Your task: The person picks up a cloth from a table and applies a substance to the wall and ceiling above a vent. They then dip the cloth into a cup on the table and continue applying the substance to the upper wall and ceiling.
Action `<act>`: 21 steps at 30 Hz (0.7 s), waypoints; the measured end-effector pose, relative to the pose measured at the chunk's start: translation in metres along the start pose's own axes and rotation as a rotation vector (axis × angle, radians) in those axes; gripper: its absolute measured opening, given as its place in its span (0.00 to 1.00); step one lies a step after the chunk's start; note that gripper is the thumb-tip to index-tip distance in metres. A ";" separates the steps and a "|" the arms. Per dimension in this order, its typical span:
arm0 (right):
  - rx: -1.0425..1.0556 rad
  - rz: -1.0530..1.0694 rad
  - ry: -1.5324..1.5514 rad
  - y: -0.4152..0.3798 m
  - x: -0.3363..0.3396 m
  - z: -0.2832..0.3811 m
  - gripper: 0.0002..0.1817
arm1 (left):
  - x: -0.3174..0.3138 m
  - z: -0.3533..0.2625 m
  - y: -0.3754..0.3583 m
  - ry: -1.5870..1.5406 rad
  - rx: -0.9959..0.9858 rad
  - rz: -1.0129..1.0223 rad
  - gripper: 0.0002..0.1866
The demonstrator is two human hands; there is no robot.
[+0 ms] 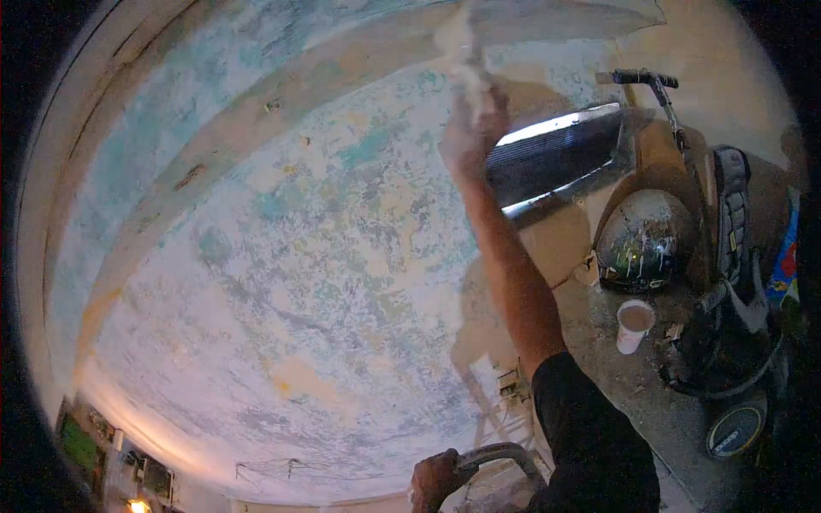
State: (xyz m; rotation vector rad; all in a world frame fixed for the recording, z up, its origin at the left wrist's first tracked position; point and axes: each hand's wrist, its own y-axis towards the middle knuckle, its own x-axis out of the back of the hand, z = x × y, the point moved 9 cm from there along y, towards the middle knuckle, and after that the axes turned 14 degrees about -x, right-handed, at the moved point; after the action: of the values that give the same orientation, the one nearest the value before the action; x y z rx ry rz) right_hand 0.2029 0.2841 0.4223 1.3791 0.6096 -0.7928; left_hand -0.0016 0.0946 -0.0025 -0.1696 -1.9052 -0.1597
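My right hand (475,137) is raised at the upper middle, closed on a pale, motion-blurred tool (466,60) against the wall (368,188). Its exact shape is smeared. The wall has patchy white, turquoise and grey paint, with a beige curved band across its upper part. At the bottom, my left hand (434,480) is closed at the end of a dark curved bar or hose (500,453); the lower part of this hand is cut off by the frame edge.
To the right are a dark ribbed panel (560,158), a paint-splashed helmet (647,239), a white cup (634,327), a black strapped bag (731,197) and a round disc (735,430). A dark handle (646,79) stands above the helmet. A lamp (138,506) glows lower left.
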 end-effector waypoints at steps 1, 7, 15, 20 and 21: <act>0.084 -0.001 -0.025 -0.012 -0.006 0.015 0.10 | 0.000 0.000 0.001 0.021 0.034 0.018 0.23; -0.071 0.332 0.133 -0.074 -0.052 0.027 0.13 | -0.002 0.004 -0.001 0.025 0.077 0.031 0.22; 0.102 0.609 0.166 -0.079 -0.073 -0.017 0.13 | 0.003 0.002 -0.003 0.007 -0.041 -0.066 0.23; 0.098 0.326 0.030 -0.003 -0.025 -0.047 0.11 | 0.000 0.004 -0.001 0.033 0.009 -0.036 0.24; 0.099 0.325 0.028 0.004 -0.019 -0.056 0.11 | 0.001 0.002 0.000 0.034 0.007 -0.034 0.24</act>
State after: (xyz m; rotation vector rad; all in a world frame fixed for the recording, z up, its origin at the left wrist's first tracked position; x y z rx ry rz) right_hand 0.1982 0.3417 0.4330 1.5342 0.3573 -0.5485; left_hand -0.0041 0.0955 -0.0026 -0.1287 -1.8752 -0.1782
